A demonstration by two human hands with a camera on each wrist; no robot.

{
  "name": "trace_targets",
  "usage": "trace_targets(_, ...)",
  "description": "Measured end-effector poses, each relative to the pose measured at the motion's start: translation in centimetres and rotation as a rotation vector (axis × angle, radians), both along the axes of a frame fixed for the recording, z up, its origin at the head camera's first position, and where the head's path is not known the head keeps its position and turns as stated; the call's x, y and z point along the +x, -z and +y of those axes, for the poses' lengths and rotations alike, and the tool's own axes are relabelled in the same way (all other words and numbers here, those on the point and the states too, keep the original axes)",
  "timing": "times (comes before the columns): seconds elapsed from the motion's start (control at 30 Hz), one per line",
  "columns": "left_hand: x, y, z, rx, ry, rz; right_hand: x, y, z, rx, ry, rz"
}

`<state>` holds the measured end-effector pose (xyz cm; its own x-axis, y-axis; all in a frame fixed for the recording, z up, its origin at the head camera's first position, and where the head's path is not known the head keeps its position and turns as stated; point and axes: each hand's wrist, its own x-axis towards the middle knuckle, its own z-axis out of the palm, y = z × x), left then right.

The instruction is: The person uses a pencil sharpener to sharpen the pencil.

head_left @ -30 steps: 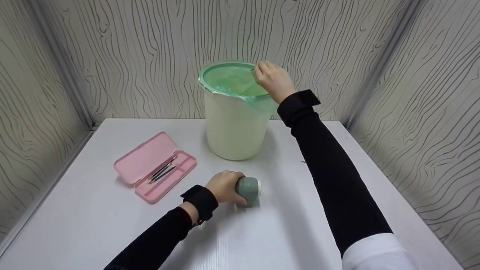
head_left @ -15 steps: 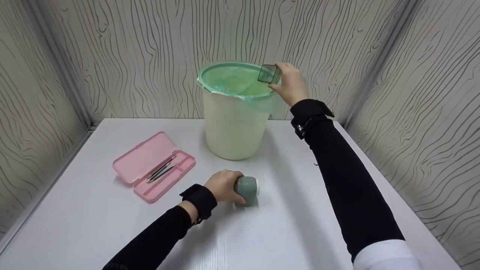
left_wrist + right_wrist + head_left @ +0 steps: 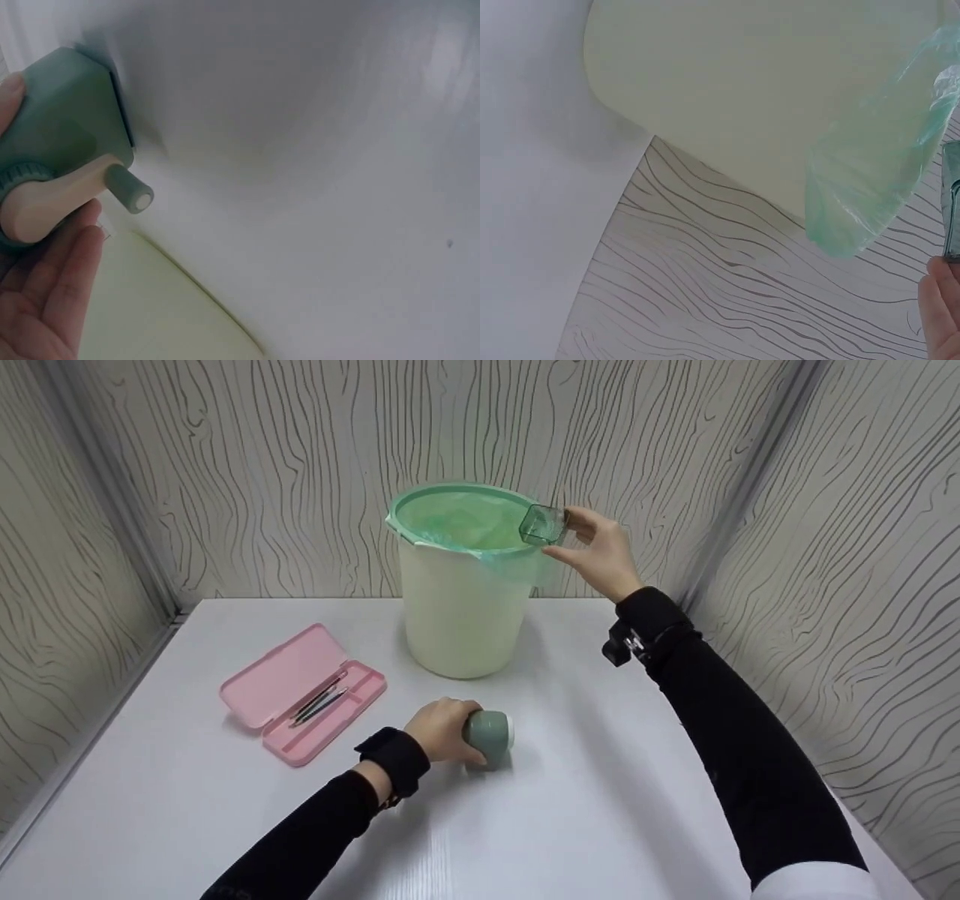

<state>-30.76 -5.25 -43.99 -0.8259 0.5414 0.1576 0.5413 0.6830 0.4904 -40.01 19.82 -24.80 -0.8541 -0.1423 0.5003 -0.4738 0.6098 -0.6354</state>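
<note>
My left hand (image 3: pixel 442 731) grips a green pencil sharpener (image 3: pixel 487 737) on the table. Its pale crank with a green knob shows in the left wrist view, where the crank (image 3: pixel 71 193) points out past my fingers. With thumb and fingers my right hand (image 3: pixel 600 551) pinches a small see-through shavings drawer (image 3: pixel 541 525) at the right rim of the trash bin. The drawer is tilted, its open side toward the head camera. In the right wrist view only the drawer's edge (image 3: pixel 951 199) and some fingertips show.
A pale trash bin (image 3: pixel 465 615) with a green rim and a green plastic bag (image 3: pixel 870 180) stands at the back of the white table (image 3: pixel 570 825). An open pink pencil case (image 3: pixel 281 671) with several pencils (image 3: pixel 319 706) lies at the left. Wood-patterned walls surround the table.
My right hand has come back from over the bin toward the right and nearer, turning the drawer so its inside shows. My left hand keeps holding the sharpener in place.
</note>
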Motion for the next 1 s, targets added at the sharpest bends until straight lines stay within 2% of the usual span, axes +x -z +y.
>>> trace_targets(0.23,-0.2,0.0,0.0,-0.003,-0.012,-0.022,3.1,1.5,1.7,-0.076,-0.073,-0.034)
trace_targets(0.37,-0.3,-0.1,0.0,-0.002,-0.014,-0.028,4.8,3.2,2.6,-0.085,-0.102,-0.081)
trace_targets(0.67,-0.2,0.0,0.0,-0.011,-0.012,-0.006,7.2,9.9,3.8,-0.05,-0.191,-0.223)
trace_targets(0.83,-0.1,0.0,0.1,-0.006,-0.012,-0.009,8.2,13.9,4.4,-0.04,-0.232,-0.353)
trace_targets(1.0,-0.1,-0.1,0.1,-0.005,-0.014,-0.012,9.1,17.0,5.0,-0.02,-0.262,-0.447)
